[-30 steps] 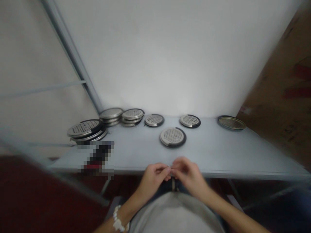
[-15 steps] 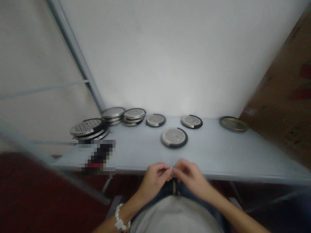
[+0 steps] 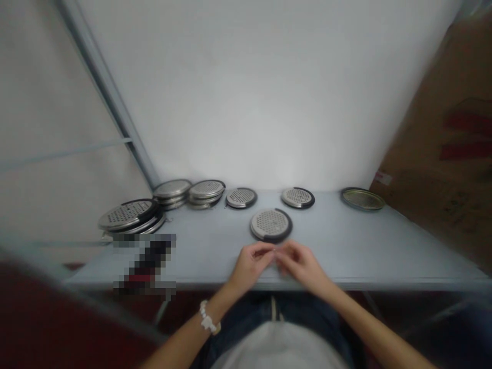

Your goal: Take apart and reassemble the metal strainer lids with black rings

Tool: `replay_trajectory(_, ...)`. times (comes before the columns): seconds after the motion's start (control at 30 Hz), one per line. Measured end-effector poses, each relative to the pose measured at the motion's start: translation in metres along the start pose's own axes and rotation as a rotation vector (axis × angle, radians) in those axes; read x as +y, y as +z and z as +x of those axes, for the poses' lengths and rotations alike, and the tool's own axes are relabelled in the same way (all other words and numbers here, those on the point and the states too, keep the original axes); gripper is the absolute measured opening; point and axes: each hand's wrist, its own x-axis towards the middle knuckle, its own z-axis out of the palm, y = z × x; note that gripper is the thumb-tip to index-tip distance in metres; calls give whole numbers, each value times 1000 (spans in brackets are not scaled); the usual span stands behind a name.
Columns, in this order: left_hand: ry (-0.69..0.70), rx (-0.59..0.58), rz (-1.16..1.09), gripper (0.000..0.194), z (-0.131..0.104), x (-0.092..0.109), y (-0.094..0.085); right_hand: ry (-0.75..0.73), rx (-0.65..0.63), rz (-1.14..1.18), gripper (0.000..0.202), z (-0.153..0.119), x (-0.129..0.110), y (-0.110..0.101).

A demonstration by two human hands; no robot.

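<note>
My left hand [image 3: 251,264] and my right hand [image 3: 298,261] meet fingertip to fingertip over the front edge of the table. Both are closed in a pinch around something tiny and shiny between them, too small to make out. Just beyond them lies a round perforated metal disc [image 3: 271,224] with a black rim along its right side. Neither hand visibly touches that disc.
Two similar discs [image 3: 241,197] [image 3: 298,197] lie near the wall. Stacks of discs stand at the left [image 3: 128,215] [image 3: 172,190] [image 3: 206,190]. A yellowish disc [image 3: 362,199] is at the right on the grey table [image 3: 346,251]. Cardboard boxes [image 3: 442,179] stand right.
Both hands have moved forward from the table's front edge to nearer the closest disc, still pinched together. The view has shifted slightly.
</note>
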Motion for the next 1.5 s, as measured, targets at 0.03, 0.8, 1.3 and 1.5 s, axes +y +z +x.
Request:
replay_trajectory(0.03, 1, -1, 1, 26, -1, 0, -1, 1, -5, 10, 38, 1, 1, -1)
replay_trajectory(0.8, -21, -35, -50, 32, -1, -5, -2, -27, 46, 44, 36, -2, 4, -7)
replay_trajectory(1.3, 6, -13, -22, 20, -2, -2, -2, -30, 10, -87, 30, -4, 3, -9)
replay_trajectory(1.5, 9, -17, -27, 24, -1, -3, -2, 18, 25, -56, 34, -3, 2, -7)
